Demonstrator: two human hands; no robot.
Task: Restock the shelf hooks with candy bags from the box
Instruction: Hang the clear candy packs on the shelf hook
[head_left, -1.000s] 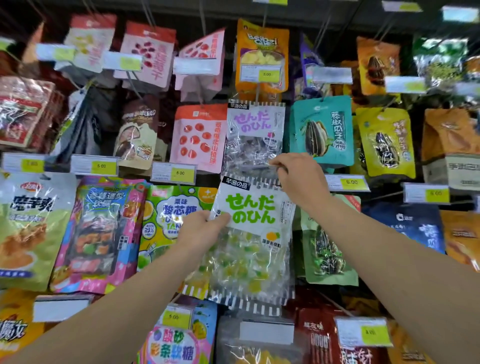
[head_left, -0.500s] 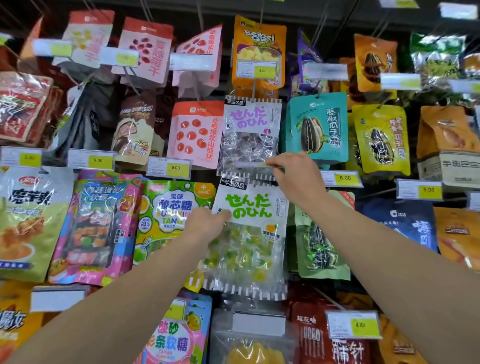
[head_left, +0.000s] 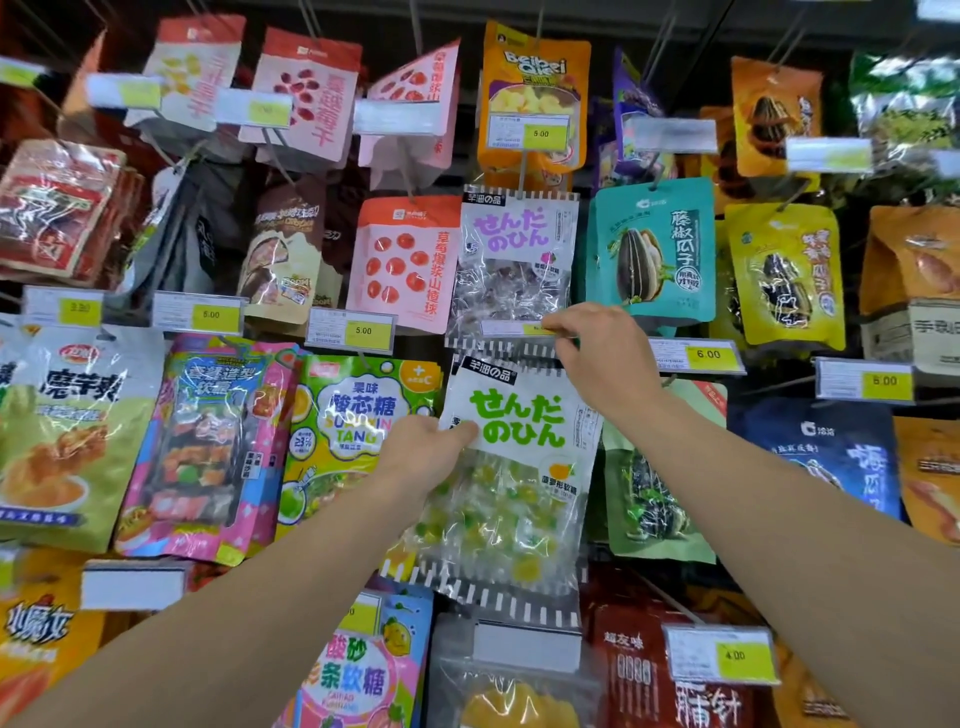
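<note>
The left hand (head_left: 426, 452) pinches the clear green-lettered candy bag (head_left: 511, 467) at its 9 o'clock edge. The right hand (head_left: 597, 358), at 12 o'clock, pinches the hook's price tag (head_left: 514, 328). Risk: the hang hole, hidden here, misses the hook; the bag drops.

One camera, worn on the person's head, looks forward and slightly upward at a wall of hanging snack bags (head_left: 405, 260), close enough that the packets fill the picture edge to edge. Both forearms reach in from the bottom corners toward the middle. The wide lens bends the rows near the edges, and no second view overlaps it.
</note>
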